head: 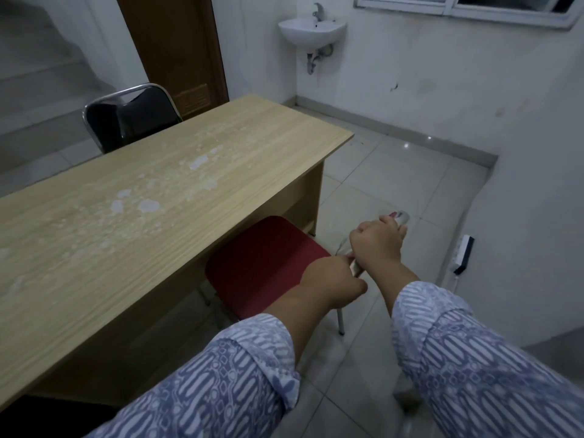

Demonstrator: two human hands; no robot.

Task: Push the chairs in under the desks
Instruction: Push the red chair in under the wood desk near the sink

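A red padded chair (262, 263) stands at the near side of the light wooden desk (151, 197), its seat partly under the desktop edge. My left hand (328, 286) and my right hand (376, 245) both grip the metal top rail of the chair's backrest, close together. The backrest itself is mostly hidden behind my hands. A black chair (132, 118) with a chrome frame stands at the desk's far side, its back showing above the desktop.
A white power strip (463, 254) lies on the tiled floor by the right wall. A wall sink (311, 30) hangs at the back, next to a brown door (177, 49). Steps rise at the left. Open tiled floor (395, 172) lies right of the desk.
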